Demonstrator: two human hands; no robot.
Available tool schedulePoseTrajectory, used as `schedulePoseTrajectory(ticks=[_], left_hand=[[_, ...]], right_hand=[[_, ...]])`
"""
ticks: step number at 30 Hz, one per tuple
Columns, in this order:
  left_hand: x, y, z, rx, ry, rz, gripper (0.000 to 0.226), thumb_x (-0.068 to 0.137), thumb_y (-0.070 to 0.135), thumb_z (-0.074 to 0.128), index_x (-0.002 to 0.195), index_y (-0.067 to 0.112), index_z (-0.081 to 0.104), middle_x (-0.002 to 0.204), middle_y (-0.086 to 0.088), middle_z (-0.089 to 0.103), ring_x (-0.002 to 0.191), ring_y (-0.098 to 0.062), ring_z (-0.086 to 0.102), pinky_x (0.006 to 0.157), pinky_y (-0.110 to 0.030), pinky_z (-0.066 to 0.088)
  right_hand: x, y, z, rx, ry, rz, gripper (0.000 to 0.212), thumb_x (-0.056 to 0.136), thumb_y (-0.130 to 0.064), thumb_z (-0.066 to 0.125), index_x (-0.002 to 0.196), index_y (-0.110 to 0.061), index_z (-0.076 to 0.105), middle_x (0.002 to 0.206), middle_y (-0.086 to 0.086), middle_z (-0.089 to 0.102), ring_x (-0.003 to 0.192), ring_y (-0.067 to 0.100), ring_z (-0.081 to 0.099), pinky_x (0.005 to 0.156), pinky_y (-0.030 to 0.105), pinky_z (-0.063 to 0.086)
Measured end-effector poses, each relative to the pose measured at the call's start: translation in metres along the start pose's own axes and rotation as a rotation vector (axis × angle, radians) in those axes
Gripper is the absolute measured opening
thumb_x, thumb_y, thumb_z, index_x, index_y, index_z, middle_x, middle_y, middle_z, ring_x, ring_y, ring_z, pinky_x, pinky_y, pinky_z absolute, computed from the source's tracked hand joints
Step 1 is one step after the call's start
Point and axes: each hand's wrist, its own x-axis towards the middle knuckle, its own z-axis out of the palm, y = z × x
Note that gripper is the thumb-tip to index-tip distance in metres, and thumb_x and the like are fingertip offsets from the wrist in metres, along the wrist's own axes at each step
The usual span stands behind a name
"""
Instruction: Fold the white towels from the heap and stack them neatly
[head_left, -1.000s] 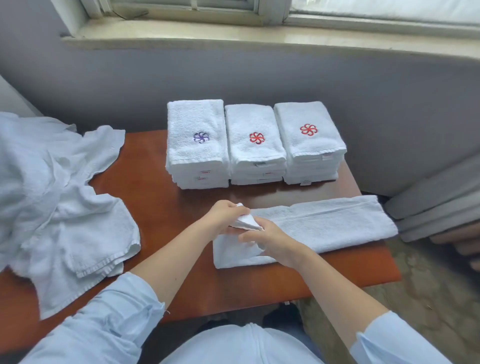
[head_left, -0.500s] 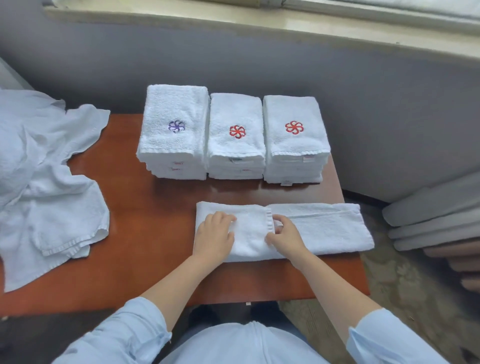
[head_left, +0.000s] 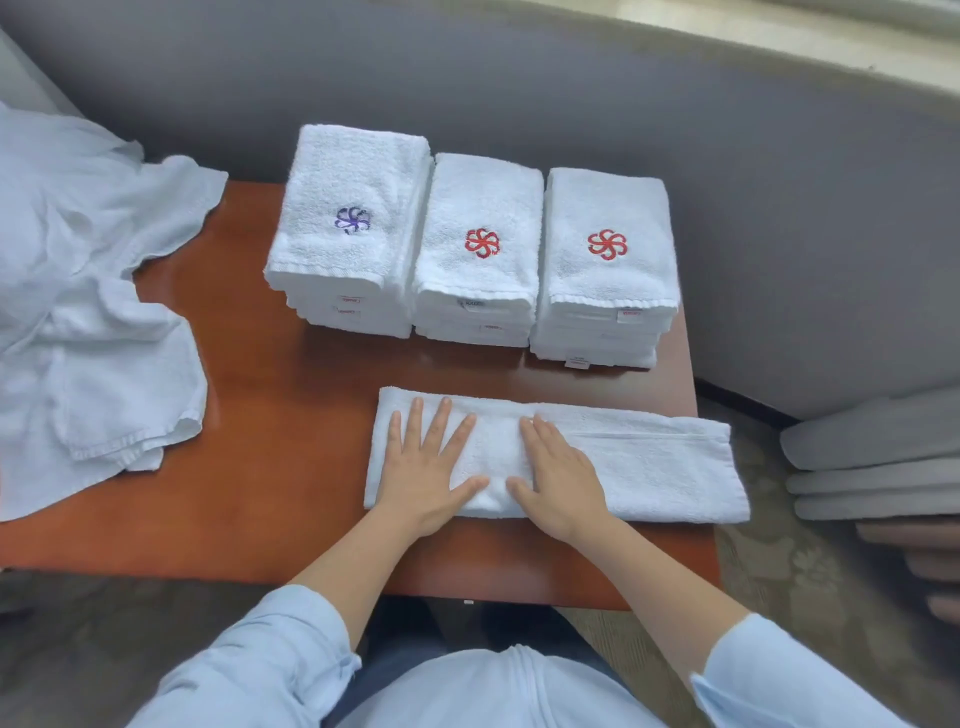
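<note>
Table (head_left: 260, 405): reddish-brown wooden top set against a grey wall; from my remote post I see every towel resting on it
Heap (head_left: 88, 322): crumpled, unfolded white towels covering the table's left end and spilling past its left edge
Stacks: three piles of folded white towels in a row at the far side, touching side by side; I label them left stack (head_left: 348, 280), middle stack (head_left: 480, 296) and right stack (head_left: 608, 291)
Towel (head_left: 654, 467): the piece being folded, a long white strip lying flat near the front edge, in front of the middle and right stacks and well apart from the heap; its right end reaches just past the table's right edge
Cushions (head_left: 872, 457): grey pads piled beside the table, on the right
Sleeves: light blue, ending at the forearms
Left hand (head_left: 426, 467): palm down on the strip's left part, fingers straight and spread, pressing flat
Right hand (head_left: 558, 478): palm down just beside the left, fingers straight and close together, pressing flat; I see the two thumb tips near each other but apart
Emblems: a purple pinwheel (head_left: 353, 220) on the left stack's top towel, a red one on each of the others
Tags: small labels at the stacks' front edges; I cannot read them
</note>
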Motion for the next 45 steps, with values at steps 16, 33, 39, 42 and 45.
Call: schedulePoseTrajectory(ticks=[16, 33, 39, 42, 45], left_hand=[[-0.014, -0.054, 0.000, -0.013, -0.117, 0.022, 0.087, 0.073, 0.089, 0.000, 0.132, 0.045, -0.047, 0.148, 0.004, -0.049, 0.134, -0.030, -0.048, 0.108, -0.055, -0.031], [-0.023, -0.074, -0.024, -0.020, -0.020, 0.050, 0.066, 0.101, 0.056, 0.025, 0.157, 0.031, 0.004, 0.165, -0.004, -0.013, 0.150, -0.026, -0.018, 0.118, -0.052, -0.012], [-0.010, 0.012, -0.033, -0.141, -0.049, 0.285, 0.063, 0.102, 0.046, 0.036, 0.157, 0.025, 0.015, 0.166, -0.004, -0.005, 0.151, -0.024, -0.014, 0.122, -0.043, -0.007], [-0.007, 0.040, -0.037, -0.191, -0.118, 0.347, 0.057, 0.100, 0.036, 0.045, 0.153, 0.021, 0.031, 0.164, -0.006, 0.013, 0.152, -0.022, 0.004, 0.121, -0.039, 0.010], [-0.004, 0.062, -0.040, -0.248, -0.164, 0.339, 0.051, 0.099, 0.032, 0.046, 0.149, 0.022, 0.040, 0.161, -0.004, 0.023, 0.148, -0.019, 0.017, 0.113, -0.037, 0.028]], right_hand=[[0.009, -0.058, 0.026, -0.268, -0.038, 0.088, 0.080, 0.096, -0.062, 0.030, 0.156, -0.032, -0.014, 0.164, 0.005, -0.016, 0.151, 0.030, -0.004, 0.118, 0.046, 0.013], [-0.007, -0.066, 0.024, 0.157, 0.097, 0.126, 0.066, 0.097, -0.032, 0.050, 0.156, -0.020, 0.023, 0.164, -0.001, 0.016, 0.150, 0.015, 0.012, 0.120, 0.034, 0.018], [-0.028, -0.021, -0.001, 0.228, 0.285, 0.275, 0.057, 0.091, -0.020, 0.057, 0.146, -0.019, 0.042, 0.152, -0.002, 0.040, 0.139, 0.018, 0.035, 0.111, 0.036, 0.034], [-0.034, -0.001, -0.008, 0.224, 0.359, 0.382, 0.059, 0.089, -0.023, 0.060, 0.145, -0.020, 0.042, 0.150, -0.001, 0.041, 0.140, 0.020, 0.032, 0.114, 0.038, 0.029], [-0.038, 0.020, -0.010, 0.371, 0.385, 0.503, 0.065, 0.088, -0.022, 0.062, 0.148, -0.021, 0.037, 0.153, 0.000, 0.035, 0.142, 0.023, 0.028, 0.113, 0.042, 0.031]])
